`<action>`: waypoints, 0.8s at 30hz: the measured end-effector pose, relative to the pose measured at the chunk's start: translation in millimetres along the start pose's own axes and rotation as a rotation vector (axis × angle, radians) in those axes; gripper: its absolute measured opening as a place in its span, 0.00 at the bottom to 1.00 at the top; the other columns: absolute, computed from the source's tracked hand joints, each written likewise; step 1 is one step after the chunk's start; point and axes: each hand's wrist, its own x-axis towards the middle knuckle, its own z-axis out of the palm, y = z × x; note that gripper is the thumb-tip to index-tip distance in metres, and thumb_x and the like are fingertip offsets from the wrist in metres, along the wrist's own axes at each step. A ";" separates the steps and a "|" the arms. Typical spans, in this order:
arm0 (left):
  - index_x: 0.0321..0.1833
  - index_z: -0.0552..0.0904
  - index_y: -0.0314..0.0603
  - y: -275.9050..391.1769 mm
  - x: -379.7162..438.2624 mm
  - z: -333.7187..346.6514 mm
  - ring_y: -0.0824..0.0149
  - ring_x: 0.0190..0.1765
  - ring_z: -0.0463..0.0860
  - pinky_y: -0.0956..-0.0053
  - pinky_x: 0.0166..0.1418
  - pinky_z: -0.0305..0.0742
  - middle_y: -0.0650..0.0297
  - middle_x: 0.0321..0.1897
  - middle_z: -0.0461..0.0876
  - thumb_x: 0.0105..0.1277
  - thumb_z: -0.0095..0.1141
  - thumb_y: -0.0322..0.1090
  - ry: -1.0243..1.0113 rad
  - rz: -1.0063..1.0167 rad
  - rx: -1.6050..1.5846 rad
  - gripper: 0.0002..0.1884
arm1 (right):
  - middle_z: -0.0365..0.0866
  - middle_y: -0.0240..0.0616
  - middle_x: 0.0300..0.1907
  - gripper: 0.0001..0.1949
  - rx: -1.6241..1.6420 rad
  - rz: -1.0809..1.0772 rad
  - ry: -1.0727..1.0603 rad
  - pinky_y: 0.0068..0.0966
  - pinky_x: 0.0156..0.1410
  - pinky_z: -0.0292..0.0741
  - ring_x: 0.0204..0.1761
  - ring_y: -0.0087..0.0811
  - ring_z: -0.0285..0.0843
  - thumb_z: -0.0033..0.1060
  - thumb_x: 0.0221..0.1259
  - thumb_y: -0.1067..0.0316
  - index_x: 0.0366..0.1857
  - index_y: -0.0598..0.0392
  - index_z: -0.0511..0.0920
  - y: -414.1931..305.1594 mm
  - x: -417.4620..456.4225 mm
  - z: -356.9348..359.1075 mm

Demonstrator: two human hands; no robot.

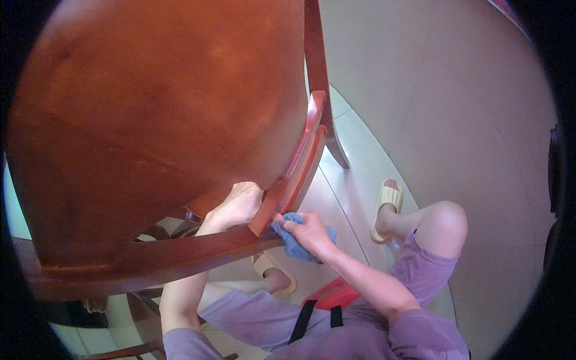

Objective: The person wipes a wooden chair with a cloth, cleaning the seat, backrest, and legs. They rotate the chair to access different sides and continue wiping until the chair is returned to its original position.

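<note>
A reddish-brown wooden chair (171, 103) fills the upper left, its broad smooth panel facing me. My right hand (308, 231) grips a crumpled blue cloth (294, 247) and presses it to the lower end of a curved wooden rail (301, 180). My left forearm passes behind the long lower frame bar (171, 256). Just above that bar, my left hand (243, 202) rests bent against the inner side of the rail's end. Its fingers are hidden behind the wood, so its grip cannot be made out.
A slim chair leg (337, 150) reaches the pale tiled floor (351, 211) beyond the rail. My feet, in cream slippers (389, 198), stand on either side of my hands. A red object (333, 292) lies below my right forearm. Dark furniture parts (144, 301) show at the lower left.
</note>
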 end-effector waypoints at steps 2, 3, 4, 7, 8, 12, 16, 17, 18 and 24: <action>0.52 0.80 0.33 1.7 -4.8 -1.9 0.49 0.61 0.73 0.54 0.66 0.61 0.47 0.50 0.80 0.61 0.58 0.39 -0.006 -0.001 0.007 0.19 | 0.79 0.28 0.21 0.11 -0.141 -0.028 0.001 0.25 0.28 0.71 0.23 0.19 0.71 0.63 0.58 0.63 0.27 0.61 0.83 -1.9 6.5 4.0; 0.52 0.80 0.33 2.6 0.9 -2.6 0.49 0.61 0.73 0.54 0.66 0.61 0.46 0.50 0.80 0.61 0.58 0.39 -0.008 0.003 0.008 0.19 | 0.79 0.28 0.21 0.11 -0.203 -0.041 0.014 0.25 0.29 0.71 0.23 0.19 0.71 0.63 0.58 0.62 0.27 0.61 0.83 -3.0 10.0 3.2; 0.52 0.80 0.33 3.2 -5.4 -4.6 0.49 0.61 0.73 0.54 0.66 0.61 0.46 0.50 0.80 0.61 0.58 0.39 -0.011 -0.017 0.009 0.19 | 0.79 0.28 0.21 0.11 -0.264 -0.059 -0.001 0.25 0.29 0.71 0.23 0.19 0.70 0.64 0.57 0.62 0.26 0.61 0.83 -4.5 11.3 6.8; 0.52 0.80 0.33 2.5 -20.7 -4.9 0.49 0.61 0.73 0.54 0.66 0.62 0.46 0.50 0.80 0.61 0.58 0.39 -0.016 -0.069 0.001 0.19 | 0.80 0.29 0.23 0.13 -0.327 0.003 -0.067 0.25 0.31 0.71 0.25 0.19 0.72 0.67 0.56 0.59 0.29 0.61 0.84 -5.7 14.4 14.5; 0.52 0.80 0.33 3.3 -16.0 -5.5 0.49 0.61 0.73 0.54 0.66 0.62 0.46 0.50 0.80 0.61 0.58 0.39 -0.019 -0.058 0.000 0.19 | 0.81 0.33 0.23 0.14 -0.211 0.030 -0.058 0.28 0.33 0.73 0.26 0.23 0.75 0.67 0.54 0.58 0.28 0.61 0.84 4.5 18.4 14.7; 0.52 0.80 0.33 3.5 -2.9 -3.1 0.49 0.61 0.73 0.55 0.66 0.62 0.46 0.50 0.80 0.61 0.58 0.39 -0.031 -0.031 -0.003 0.20 | 0.83 0.43 0.25 0.13 0.202 0.215 -0.057 0.33 0.36 0.75 0.29 0.33 0.82 0.68 0.50 0.59 0.28 0.60 0.83 19.4 23.6 17.8; 0.52 0.80 0.33 3.5 -4.9 -2.5 0.50 0.61 0.73 0.55 0.66 0.62 0.46 0.51 0.80 0.61 0.58 0.39 -0.035 -0.034 -0.012 0.20 | 0.83 0.45 0.29 0.09 0.379 0.384 -0.098 0.31 0.35 0.74 0.31 0.34 0.82 0.67 0.54 0.67 0.35 0.58 0.82 3.4 4.7 -2.3; 0.52 0.80 0.33 4.1 -5.5 -0.7 0.50 0.61 0.73 0.55 0.66 0.62 0.46 0.51 0.80 0.61 0.58 0.39 -0.037 -0.033 -0.016 0.20 | 0.83 0.45 0.31 0.09 0.249 0.204 -0.008 0.30 0.36 0.75 0.32 0.33 0.83 0.65 0.56 0.68 0.39 0.58 0.81 5.4 1.4 -8.9; 0.52 0.80 0.33 3.7 -3.5 -0.3 0.50 0.61 0.73 0.55 0.66 0.62 0.46 0.51 0.80 0.61 0.58 0.39 -0.036 -0.031 -0.017 0.20 | 0.83 0.45 0.33 0.10 0.118 0.023 0.080 0.30 0.36 0.76 0.33 0.32 0.83 0.63 0.58 0.69 0.42 0.58 0.80 8.3 -1.4 -15.5; 0.52 0.80 0.33 2.4 3.0 -3.1 0.50 0.61 0.74 0.55 0.66 0.63 0.46 0.51 0.80 0.61 0.58 0.38 -0.040 -0.025 -0.018 0.20 | 0.80 0.48 0.33 0.15 -0.393 -0.678 0.065 0.37 0.39 0.78 0.35 0.48 0.82 0.56 0.56 0.76 0.48 0.56 0.79 19.8 -2.5 -12.3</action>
